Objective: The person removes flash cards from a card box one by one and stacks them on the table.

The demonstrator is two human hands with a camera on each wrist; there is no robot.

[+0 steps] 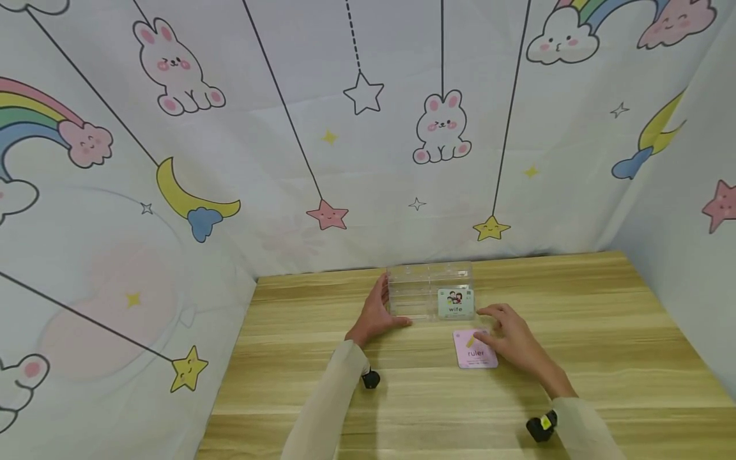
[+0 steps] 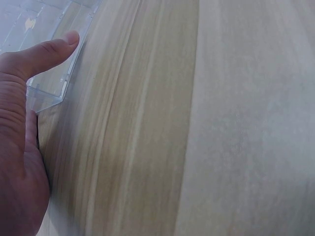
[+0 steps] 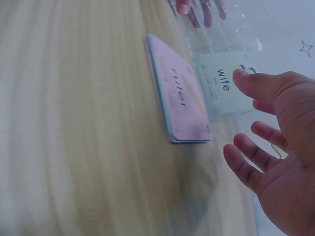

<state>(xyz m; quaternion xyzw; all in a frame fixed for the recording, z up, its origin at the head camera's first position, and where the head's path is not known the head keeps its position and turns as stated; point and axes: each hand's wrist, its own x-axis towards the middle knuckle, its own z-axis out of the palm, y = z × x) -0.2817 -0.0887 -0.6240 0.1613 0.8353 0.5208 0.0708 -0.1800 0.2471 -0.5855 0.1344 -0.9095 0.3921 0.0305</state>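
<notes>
A clear plastic box (image 1: pixel 409 300) with several compartments stands near the table's back edge. My left hand (image 1: pixel 376 316) holds its left end, the thumb (image 2: pixel 54 51) along the front edge and the other fingers at the side. A pale green "wife" card (image 1: pixel 456 304) sits in the box's front right compartment. In front of the box lies a small stack of cards topped by a pink "ruler" card (image 1: pixel 476 353), its layered edges visible in the right wrist view. Above the stack and beside the box hovers my right hand (image 3: pixel 290 132), fingers apart, with nothing in its grasp.
The wood-grain table (image 1: pixel 425 409) runs back to a white cloth (image 1: pixel 379 153) printed with rabbits, stars and clouds, which also hangs at both sides. Each wrist carries a small black camera, such as the right one (image 1: pixel 541 427).
</notes>
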